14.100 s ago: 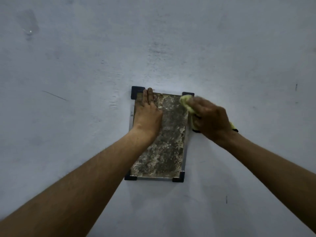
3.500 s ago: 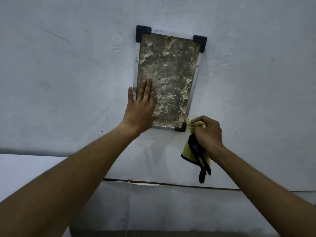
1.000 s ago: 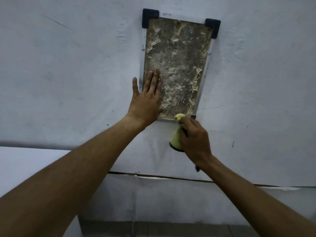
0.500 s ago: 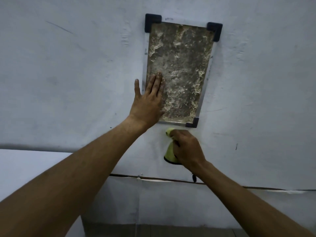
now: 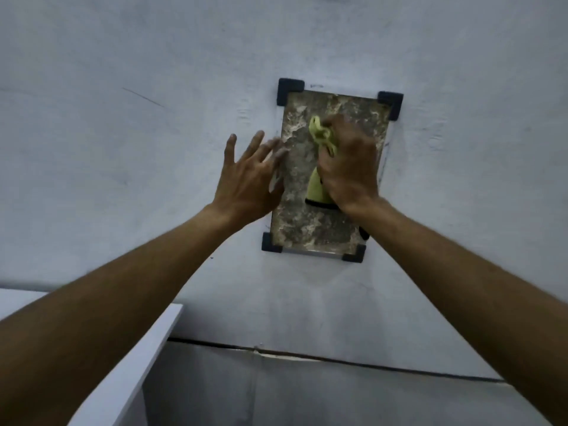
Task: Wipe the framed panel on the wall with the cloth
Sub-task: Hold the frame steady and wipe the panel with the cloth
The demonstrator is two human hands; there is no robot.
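Observation:
The framed panel [image 5: 310, 229] hangs on the pale wall, a mottled grey-brown rectangle with black corner brackets. My right hand [image 5: 349, 162] grips a bunched yellow-green cloth [image 5: 321, 136] with a black edge and holds it against the upper middle of the panel. My left hand [image 5: 246, 176] has its fingers spread and straight at the panel's left edge, fingertips near the frame; whether they touch it I cannot tell.
The wall [image 5: 123, 149] is bare around the panel. A white shelf or tabletop edge [image 5: 144, 342] juts in at the lower left. A dark seam [image 5: 307, 356] runs across the wall below the panel.
My right hand has carried the cloth up from below the panel's bottom edge onto its upper middle. My left hand has slid off the panel face to its left edge, fingers spread.

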